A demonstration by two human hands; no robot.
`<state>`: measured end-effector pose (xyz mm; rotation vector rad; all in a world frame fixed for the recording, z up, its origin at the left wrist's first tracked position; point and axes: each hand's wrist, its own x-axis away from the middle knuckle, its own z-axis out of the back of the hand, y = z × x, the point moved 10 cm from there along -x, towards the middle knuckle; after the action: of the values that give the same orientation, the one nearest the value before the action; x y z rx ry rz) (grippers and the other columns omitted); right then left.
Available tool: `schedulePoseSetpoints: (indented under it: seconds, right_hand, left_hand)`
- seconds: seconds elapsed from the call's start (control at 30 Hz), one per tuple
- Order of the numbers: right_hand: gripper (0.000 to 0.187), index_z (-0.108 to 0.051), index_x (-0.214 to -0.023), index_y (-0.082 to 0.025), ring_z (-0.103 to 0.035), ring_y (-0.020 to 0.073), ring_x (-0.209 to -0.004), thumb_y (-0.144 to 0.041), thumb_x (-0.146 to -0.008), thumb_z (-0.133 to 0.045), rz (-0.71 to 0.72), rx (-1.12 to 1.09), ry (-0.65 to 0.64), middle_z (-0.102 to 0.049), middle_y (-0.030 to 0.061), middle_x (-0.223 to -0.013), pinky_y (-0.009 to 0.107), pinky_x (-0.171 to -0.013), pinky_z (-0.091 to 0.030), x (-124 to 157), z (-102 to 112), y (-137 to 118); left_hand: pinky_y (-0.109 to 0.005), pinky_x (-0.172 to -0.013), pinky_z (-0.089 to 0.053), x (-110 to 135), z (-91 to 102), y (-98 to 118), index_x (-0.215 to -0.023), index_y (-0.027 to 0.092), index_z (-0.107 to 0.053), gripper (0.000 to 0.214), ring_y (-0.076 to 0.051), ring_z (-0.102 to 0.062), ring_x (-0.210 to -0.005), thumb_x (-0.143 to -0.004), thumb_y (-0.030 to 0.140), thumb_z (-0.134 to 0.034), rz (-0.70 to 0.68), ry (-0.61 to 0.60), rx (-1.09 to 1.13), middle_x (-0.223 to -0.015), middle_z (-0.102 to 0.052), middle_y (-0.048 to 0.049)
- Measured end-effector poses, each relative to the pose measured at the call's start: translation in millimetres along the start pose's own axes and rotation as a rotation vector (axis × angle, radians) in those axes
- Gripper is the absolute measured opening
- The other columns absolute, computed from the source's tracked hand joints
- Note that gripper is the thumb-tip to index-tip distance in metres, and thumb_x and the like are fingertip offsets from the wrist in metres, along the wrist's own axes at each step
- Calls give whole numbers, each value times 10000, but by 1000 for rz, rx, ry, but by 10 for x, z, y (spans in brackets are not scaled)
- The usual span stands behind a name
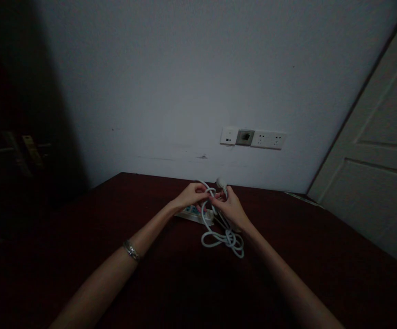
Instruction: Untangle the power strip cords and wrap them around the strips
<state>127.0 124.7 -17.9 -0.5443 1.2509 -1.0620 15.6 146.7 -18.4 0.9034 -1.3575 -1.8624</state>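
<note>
White cord [228, 238] is looped between both hands, toward the far edge of the dark red table [143, 278]. The left hand [192, 195] pinches a strand, thumb and fingers nearly together; the right hand [232, 209], fingers curled in, grips more cord, with the plug [221, 183] just above its fingertips. Beneath the left hand lies a power strip [195, 217], nearer the far edge.

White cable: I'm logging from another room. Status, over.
Left hand and right hand pinching white cable. Plug sticking up by right hand. Cable loops bunched nearer the person. Power strip partly covered.
</note>
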Motion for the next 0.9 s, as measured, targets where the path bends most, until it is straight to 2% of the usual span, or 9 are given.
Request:
schedulePoseSetpoints:
  seconds: [0.17, 0.33, 0.47, 0.6, 0.8, 0.9]
  right_hand:
    - [296, -445, -809, -195, -518, 113, -550, -331, -628, -637, -40, -52, 20, -542, -29, -677, 251, -523, -417, -41, 113, -68]
    - [264, -428, -764, -203, -501, 106, -535, -267, -616, -637, -20, -29, 71, -534, -35, -650, 256, -533, -416, -70, 223, -166]
    - [266, -401, -733, -211, -497, 104, -522, -301, -639, -633, -33, -71, 116, -542, -31, -655, 256, -525, -418, -62, 255, -144]
    - [274, -417, -753, -209, -502, 114, -544, -363, -663, -626, -16, -84, 162, -541, -17, -676, 260, -529, -423, -49, 287, -125]
    - [244, -448, -790, -200, -491, 142, -604, -404, -734, -570, 158, 217, 141, -537, 13, -715, 271, -567, -402, -16, 300, -352]
    - [179, -444, -809, -197, -481, 154, -650, -347, -765, -532, 291, 340, 71, -519, 23, -753, 275, -605, -392, 22, 216, -512]
  left_hand:
    - [-202, -424, -471, 38, -23, 57, -894, 95, -582, 280, -136, -624, -527, -713, 300, -639, -7, -83, 56, -750, -639, -79]
    - [-219, -445, -484, 22, -7, 40, -898, 98, -583, 294, -155, -635, -587, -707, 312, -650, -49, -81, 169, -749, -633, -70]
    - [-192, -390, -447, -40, -6, -47, -871, 111, -560, 329, -130, -613, -554, -690, 368, -659, -79, -14, 307, -843, -636, -74]
    - [-166, -337, -409, -70, 66, -139, -858, 116, -551, 327, -92, -572, -495, -701, 386, -649, -65, 145, 372, -857, -641, -66]
    - [-165, -332, -416, -38, 80, -135, -860, 122, -533, 322, -99, -583, -491, -723, 396, -633, -1, 194, 303, -807, -645, -62]
    - [-162, -322, -397, -34, 113, -112, -837, 123, -522, 299, -95, -567, -455, -738, 389, -619, -10, 220, 262, -724, -631, -36]
